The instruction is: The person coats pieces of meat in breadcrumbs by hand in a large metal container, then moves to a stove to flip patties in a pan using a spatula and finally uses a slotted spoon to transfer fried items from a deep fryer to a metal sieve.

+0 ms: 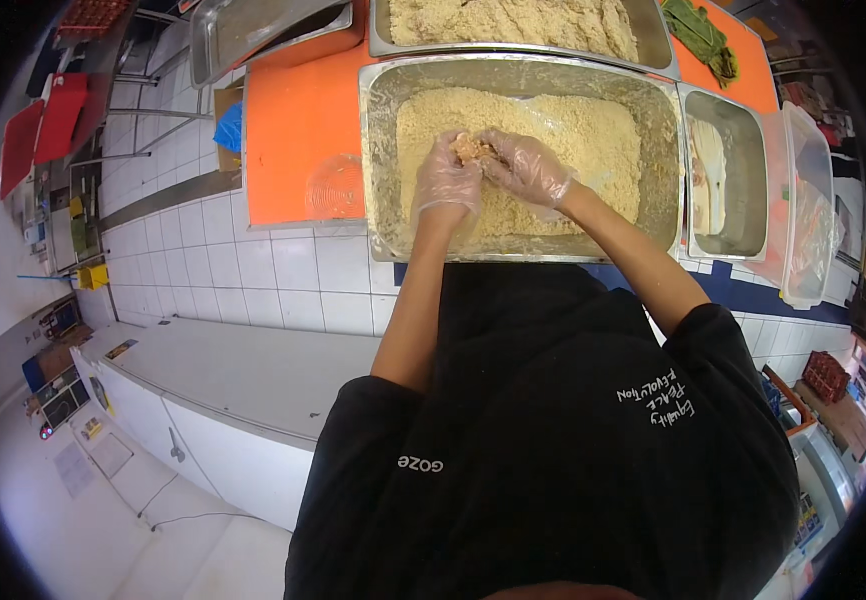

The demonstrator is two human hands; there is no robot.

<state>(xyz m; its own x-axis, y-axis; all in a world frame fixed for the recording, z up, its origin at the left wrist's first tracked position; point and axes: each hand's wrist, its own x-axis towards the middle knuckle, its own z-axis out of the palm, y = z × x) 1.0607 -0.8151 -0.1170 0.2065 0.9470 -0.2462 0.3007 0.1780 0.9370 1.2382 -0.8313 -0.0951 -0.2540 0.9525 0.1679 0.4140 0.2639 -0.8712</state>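
Observation:
A lumpy, crumb-flecked piece of food [469, 148] is pinched between my two hands, partly covered by the fingers. My left hand [449, 178], in a clear plastic glove, grips its left side. From the right, my right hand [529, 169], gloved the same way, closes on the other side. Both hands are over a large steel pan [526, 249] holding a bed of pale breadcrumbs [594, 139]. Whether the piece touches the crumbs below, I cannot tell.
Behind stands another steel pan of crumb-coated food [511, 22]. At right, a smaller steel pan [744, 172] holds a whitish mass, beside a clear plastic bin [808, 217]. A green cloth [699, 37] and a clear round lid [335, 187] lie on the orange tabletop [298, 124].

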